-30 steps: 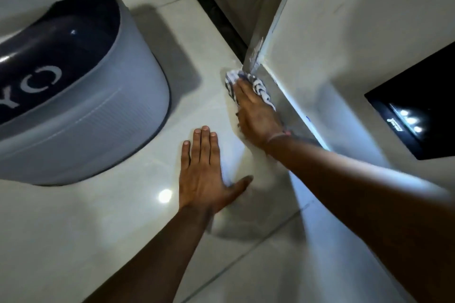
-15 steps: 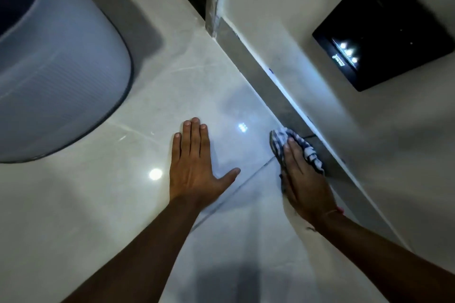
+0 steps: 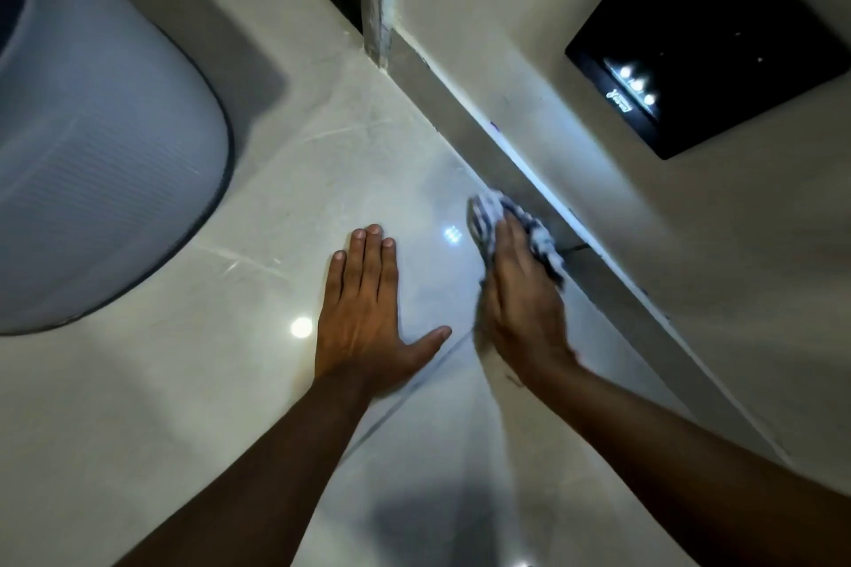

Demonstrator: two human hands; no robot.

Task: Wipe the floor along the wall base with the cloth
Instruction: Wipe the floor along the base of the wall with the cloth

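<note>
A white cloth with dark blue stripes [image 3: 488,212] lies bunched on the glossy pale floor tile [image 3: 377,161], right against the grey skirting [image 3: 465,124] at the wall base. My right hand [image 3: 520,295] presses flat on the cloth, fingers pointing along the wall, and covers most of it. My left hand [image 3: 364,308] rests flat on the floor to the left, fingers together, thumb out, holding nothing. A tile joint runs between the two hands.
A large rounded grey appliance [image 3: 92,161] stands on the floor at the left. A black panel with small white lights [image 3: 704,55] sits on the beige wall at the upper right. A chipped wall corner [image 3: 380,14] rises at the skirting's far end.
My right hand slid the cloth back along the skirting, away from the wall corner, then a little forward again. My left hand stayed flat on the floor.
</note>
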